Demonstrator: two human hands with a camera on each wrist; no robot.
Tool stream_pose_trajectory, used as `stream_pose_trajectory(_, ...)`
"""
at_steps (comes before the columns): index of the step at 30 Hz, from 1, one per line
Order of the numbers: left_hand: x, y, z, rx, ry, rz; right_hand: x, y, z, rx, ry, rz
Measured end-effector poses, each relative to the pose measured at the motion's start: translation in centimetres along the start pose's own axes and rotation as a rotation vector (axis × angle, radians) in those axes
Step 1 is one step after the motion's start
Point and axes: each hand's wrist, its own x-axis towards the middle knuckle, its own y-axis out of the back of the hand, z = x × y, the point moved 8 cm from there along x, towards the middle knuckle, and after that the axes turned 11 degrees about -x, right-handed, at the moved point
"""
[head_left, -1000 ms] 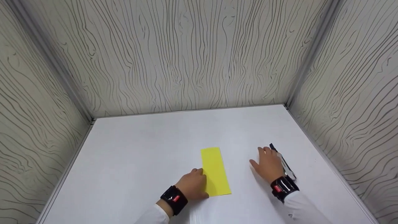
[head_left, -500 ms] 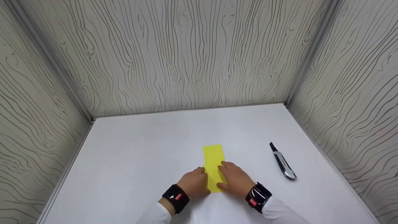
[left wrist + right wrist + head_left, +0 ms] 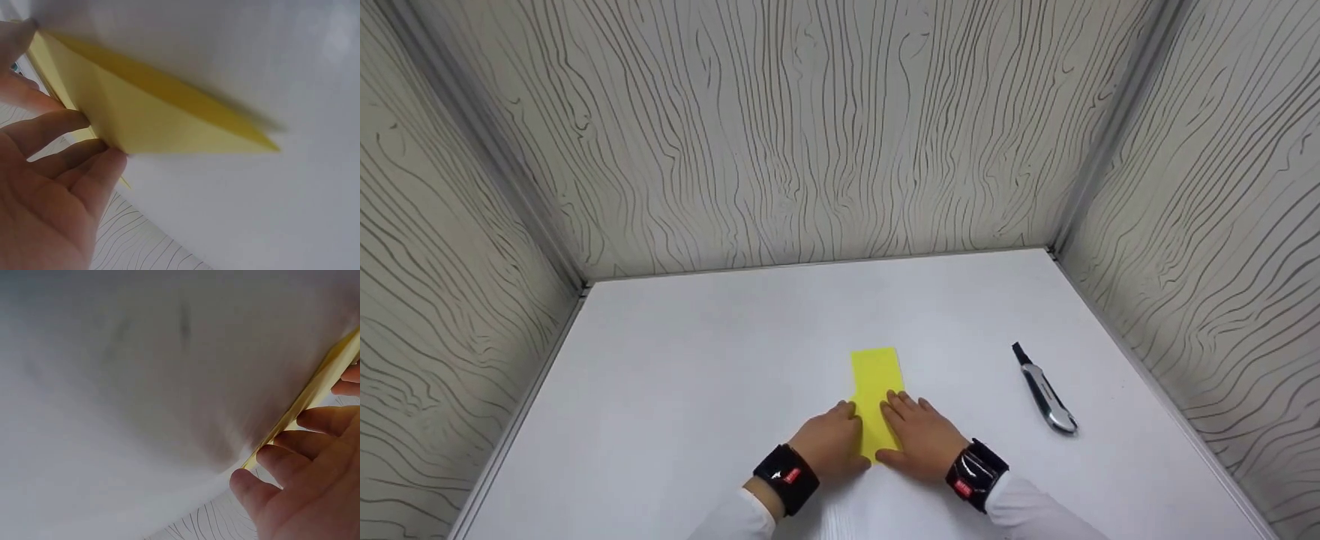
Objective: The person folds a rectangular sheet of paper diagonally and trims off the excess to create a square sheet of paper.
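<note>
A folded strip of yellow paper [image 3: 877, 370] lies on the white table between the hands. In the left wrist view the paper [image 3: 135, 112] shows a pointed flap with its layers standing slightly apart. My left hand [image 3: 826, 448] rests along its left edge, fingertips at the edge and thumb near the bottom corner. Extended fingers [image 3: 104, 169] touch the paper in that view. My right hand [image 3: 924, 441] presses its lower right part with outstretched fingers, the thumb close to the left one. In the right wrist view the right hand's fingertips [image 3: 284, 461] line the paper's edge.
A silver and black utility knife [image 3: 1047, 397] lies on the table [image 3: 697, 360], right of the right hand. Wood-grain panels [image 3: 810, 135] wall in the back and both sides.
My right hand has come left from beside the utility knife, uncovering it, and now lies on the paper. The paper has shifted slightly away; the left hand has stayed nearly still.
</note>
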Motion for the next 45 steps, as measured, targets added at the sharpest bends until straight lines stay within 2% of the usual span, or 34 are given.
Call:
stream_pose_trajectory(7,-0.2,0.1,0.1,0.005,0.011,0.003,0.0,-0.5,0.0,-0.053,0.007,0.023)
stream_pose_trajectory(13,-0.3,0.1,0.2,-0.001,0.022,-0.003,-0.3,-0.2,-0.3,-0.041,-0.005,-0.017)
stream_pose_trajectory(22,-0.3,-0.1,0.1,-0.002,0.033,-0.029,-0.8,-0.2,-0.5,-0.043,-0.003,-0.032)
stream_pose_trajectory(30,0.0,-0.7,-0.2,0.023,0.014,-0.018,-1.1,-0.5,-0.5,-0.05,0.018,-0.047)
stream_pose_trajectory(37,-0.2,-0.3,-0.1,0.039,0.009,-0.005,-1.5,-0.3,-0.8,-0.079,0.057,-0.033)
stream_pose_trajectory(45,-0.3,0.1,-0.9,0.039,0.028,0.022,-2.0,-0.1,-1.1,-0.081,0.063,-0.062)
